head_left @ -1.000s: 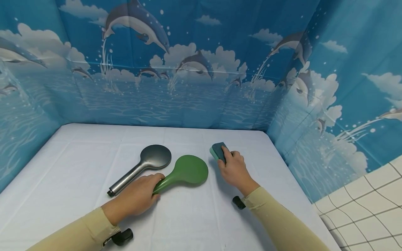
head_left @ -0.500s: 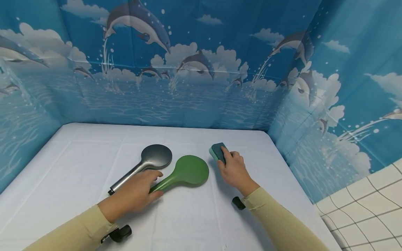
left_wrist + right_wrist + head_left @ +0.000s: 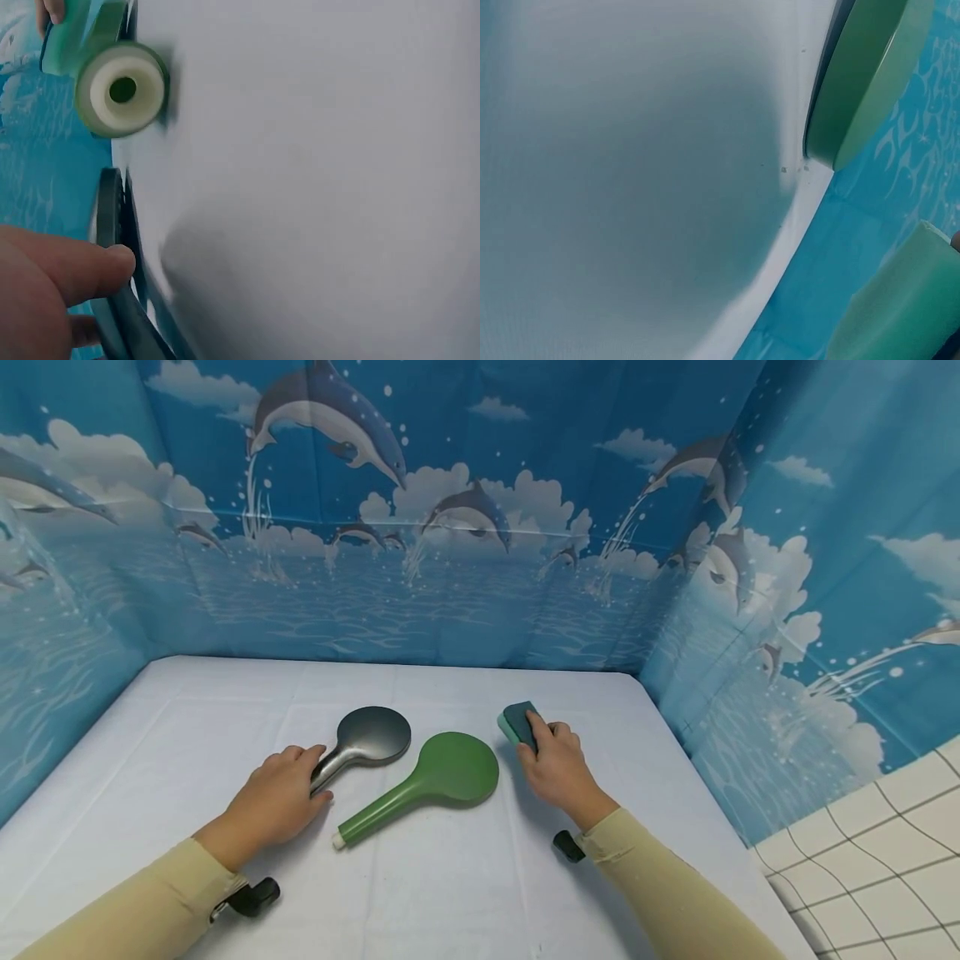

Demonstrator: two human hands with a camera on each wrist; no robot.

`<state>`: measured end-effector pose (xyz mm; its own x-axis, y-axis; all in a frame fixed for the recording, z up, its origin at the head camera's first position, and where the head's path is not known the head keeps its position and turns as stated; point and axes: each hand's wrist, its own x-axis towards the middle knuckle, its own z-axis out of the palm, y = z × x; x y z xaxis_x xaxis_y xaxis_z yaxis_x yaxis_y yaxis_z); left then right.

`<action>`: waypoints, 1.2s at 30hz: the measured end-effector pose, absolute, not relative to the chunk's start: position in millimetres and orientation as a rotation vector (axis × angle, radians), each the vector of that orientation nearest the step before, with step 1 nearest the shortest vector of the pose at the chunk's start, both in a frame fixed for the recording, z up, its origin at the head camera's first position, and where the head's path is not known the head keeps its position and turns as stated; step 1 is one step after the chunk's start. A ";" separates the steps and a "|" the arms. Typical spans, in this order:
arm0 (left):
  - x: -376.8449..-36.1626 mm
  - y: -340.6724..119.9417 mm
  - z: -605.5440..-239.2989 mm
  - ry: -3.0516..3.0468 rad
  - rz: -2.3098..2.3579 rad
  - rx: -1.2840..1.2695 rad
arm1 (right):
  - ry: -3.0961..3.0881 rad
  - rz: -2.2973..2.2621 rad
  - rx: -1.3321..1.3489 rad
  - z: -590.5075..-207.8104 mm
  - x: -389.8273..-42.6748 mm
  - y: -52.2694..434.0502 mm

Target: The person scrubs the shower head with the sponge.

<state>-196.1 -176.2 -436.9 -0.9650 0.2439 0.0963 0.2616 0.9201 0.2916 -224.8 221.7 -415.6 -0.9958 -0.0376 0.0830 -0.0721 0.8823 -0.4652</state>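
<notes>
A dark grey shower head (image 3: 373,735) with a shiny metal handle lies on the white-covered table. My left hand (image 3: 272,797) grips its handle; in the left wrist view the thumb presses one side of the grey shower head (image 3: 112,206). A green shower head (image 3: 456,768) lies to the right of it, untouched, its pale handle end pointing toward me. My right hand (image 3: 558,770) holds a sponge (image 3: 517,724), dark on top and light green below, beyond the green head's right side. In the right wrist view the sponge (image 3: 907,307) shows at the lower right corner.
The white table (image 3: 420,893) meets a blue dolphin-print curtain (image 3: 465,602) at the back and both sides. White tiles (image 3: 870,852) show at the lower right. A black strap-mounted device (image 3: 255,897) hangs under the left wrist, another (image 3: 568,846) under the right.
My left hand let go of the green shower head's handle, moved left and took hold of the grey one's handle. The right hand has stayed in place with the sponge.
</notes>
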 end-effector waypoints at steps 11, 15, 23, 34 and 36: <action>-201.6 -185.9 -443.7 -3.111 -0.515 -0.382 | -2.987 0.747 0.092 -416.7 -225.6 222.1; -202.4 -185.3 -446.0 -3.110 -0.532 -0.377 | -2.988 0.756 0.088 -417.0 -226.2 222.3; -201.6 -183.4 -442.5 -3.068 -0.638 -0.293 | -2.956 0.767 0.124 -415.6 -223.0 219.7; -195.0 -153.6 -408.2 -2.972 -0.861 -0.361 | -2.873 0.817 0.252 -396.4 -215.8 203.1; -193.2 -143.8 -398.9 -2.975 -0.935 -0.383 | -2.863 0.837 0.265 -391.4 -215.2 199.0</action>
